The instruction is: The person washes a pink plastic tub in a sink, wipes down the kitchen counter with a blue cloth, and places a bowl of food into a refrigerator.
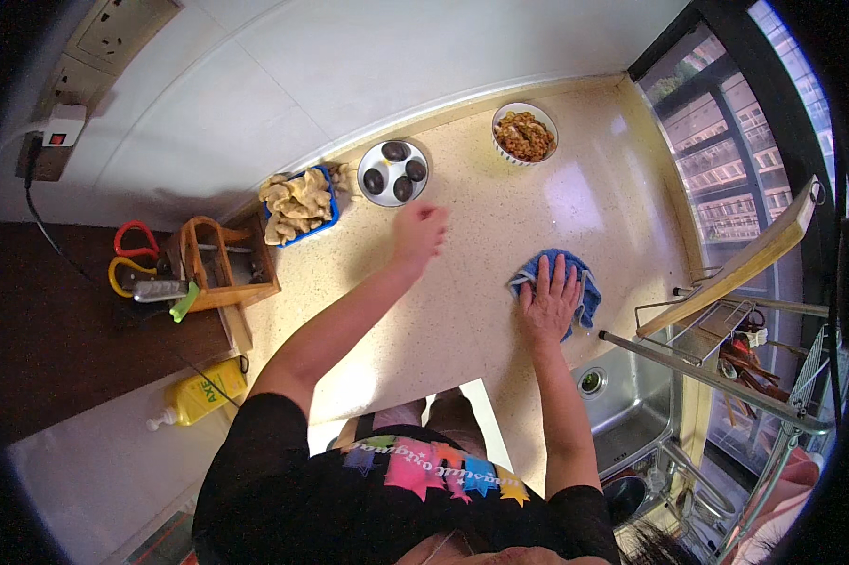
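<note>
My right hand [551,304] lies flat, fingers spread, on a folded blue cloth [588,289], pressing it to the speckled beige countertop [467,282]. Over the middle of the counter is my left hand [421,236], blurred, with its fingers loosely curled. I see nothing in it, though its palm side is hidden. Just beyond that hand stands a white plate [395,171] holding several dark, egg-shaped items [402,188]. Left of the plate, ginger roots [297,198] fill a blue basket [335,206]. A bowl [515,157] of brown chopped food [525,135] stands near the back wall.
A wooden holder [216,300] with scissors [134,258] stands at left, near a yellow detergent bottle [209,392]. At right are a steel sink [636,417], a metal rack [707,381] and a leaning wooden board [742,261]. A plugged-in cord [33,205] hangs from the wall sockets.
</note>
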Demonstrator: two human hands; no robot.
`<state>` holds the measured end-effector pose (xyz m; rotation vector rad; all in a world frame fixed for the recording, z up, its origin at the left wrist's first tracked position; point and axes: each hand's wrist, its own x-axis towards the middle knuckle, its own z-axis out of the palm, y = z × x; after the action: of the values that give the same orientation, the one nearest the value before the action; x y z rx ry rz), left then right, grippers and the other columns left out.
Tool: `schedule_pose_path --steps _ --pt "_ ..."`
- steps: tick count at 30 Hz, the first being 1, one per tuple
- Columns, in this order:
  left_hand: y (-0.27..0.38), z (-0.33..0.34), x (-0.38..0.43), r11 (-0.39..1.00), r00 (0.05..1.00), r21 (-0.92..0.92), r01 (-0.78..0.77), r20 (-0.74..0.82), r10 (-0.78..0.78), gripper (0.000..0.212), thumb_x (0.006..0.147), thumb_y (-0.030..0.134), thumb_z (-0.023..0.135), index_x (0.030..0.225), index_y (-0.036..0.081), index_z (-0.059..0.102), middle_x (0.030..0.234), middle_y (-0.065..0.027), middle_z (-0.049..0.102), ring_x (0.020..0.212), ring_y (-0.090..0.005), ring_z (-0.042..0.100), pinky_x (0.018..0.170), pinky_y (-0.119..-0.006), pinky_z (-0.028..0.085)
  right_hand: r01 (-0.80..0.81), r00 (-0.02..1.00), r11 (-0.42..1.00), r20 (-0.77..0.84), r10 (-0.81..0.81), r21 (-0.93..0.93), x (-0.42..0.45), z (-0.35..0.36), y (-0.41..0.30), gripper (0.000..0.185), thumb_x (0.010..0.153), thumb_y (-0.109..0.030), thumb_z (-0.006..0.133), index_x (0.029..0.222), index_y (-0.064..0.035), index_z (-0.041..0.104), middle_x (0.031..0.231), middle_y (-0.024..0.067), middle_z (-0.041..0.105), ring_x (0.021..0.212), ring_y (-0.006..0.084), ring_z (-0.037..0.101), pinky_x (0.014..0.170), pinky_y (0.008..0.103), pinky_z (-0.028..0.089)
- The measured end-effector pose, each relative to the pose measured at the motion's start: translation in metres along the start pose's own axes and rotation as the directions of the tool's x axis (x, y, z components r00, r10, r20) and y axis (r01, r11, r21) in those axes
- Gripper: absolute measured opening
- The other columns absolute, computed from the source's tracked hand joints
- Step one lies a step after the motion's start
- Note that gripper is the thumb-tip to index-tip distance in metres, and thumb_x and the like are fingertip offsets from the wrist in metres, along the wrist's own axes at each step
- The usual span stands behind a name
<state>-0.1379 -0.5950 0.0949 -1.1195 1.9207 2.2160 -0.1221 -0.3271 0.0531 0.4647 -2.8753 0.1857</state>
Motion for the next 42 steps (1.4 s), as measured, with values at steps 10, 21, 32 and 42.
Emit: schedule_pose_path --steps 10,21,32,42 --pt "0.055 0.131 0.111 0.959 0.994 -0.267 0.094 0.07 -0.078 0.034 0.09 0.015 0.052 0.112 -0.01 0.048 0.095 -0.0253 0.059 0.068 -0.0367 0.068 0.049 -0.041 0.059 0.009 1.0 1.0 -0.028 -0.008 0.026 0.0 -0.001 0.001 0.06 0.08 -0.036 0.061 0.136 -0.0189 0.047 0.145 0.0102 0.039 0.131 0.0388 0.036 0.107 0.0559 0.029" --pt "0.052 0.077 0.107 0.999 0.996 -0.001 -0.05 -0.071 0.05 0.025 0.083 -0.002 0.047 0.096 -0.021 0.054 0.076 -0.0271 0.064 0.054 -0.0346 0.067 0.041 -0.037 0.056 -0.039 0.999 0.997 -0.029 0.04 0.063 -0.001 -0.004 0.001 0.062 0.077 -0.036 0.065 0.135 -0.0212 0.049 0.145 0.0085 0.04 0.131 0.0376 0.037 0.108 0.0527 0.029" --pt "0.037 0.019 0.082 0.994 0.991 -0.081 -0.074 -0.116 0.065 0.026 0.089 0.009 0.05 0.101 -0.013 0.053 0.074 -0.0177 0.062 0.052 -0.0276 0.064 0.038 -0.033 0.051 -0.06 0.997 0.996 -0.046 0.064 0.072 -0.001 0.005 0.007 0.059 0.079 -0.036 0.064 0.135 -0.0216 0.05 0.146 0.009 0.04 0.131 0.0358 0.037 0.107 0.0525 0.029" --pt "-0.068 -0.087 -0.005 0.213 0.681 0.74 -0.638 0.412 0.605 0.019 0.084 0.023 0.065 0.097 0.009 0.064 0.078 -0.0088 0.063 0.068 -0.0307 0.062 0.059 -0.041 0.049 -0.829 0.558 0.533 -0.31 0.77 -0.169 0.117 0.058 0.13 0.065 0.092 -0.041 0.049 0.14 -0.0002 0.035 0.149 0.018 0.033 0.134 0.036 0.034 0.111 0.048 0.025"
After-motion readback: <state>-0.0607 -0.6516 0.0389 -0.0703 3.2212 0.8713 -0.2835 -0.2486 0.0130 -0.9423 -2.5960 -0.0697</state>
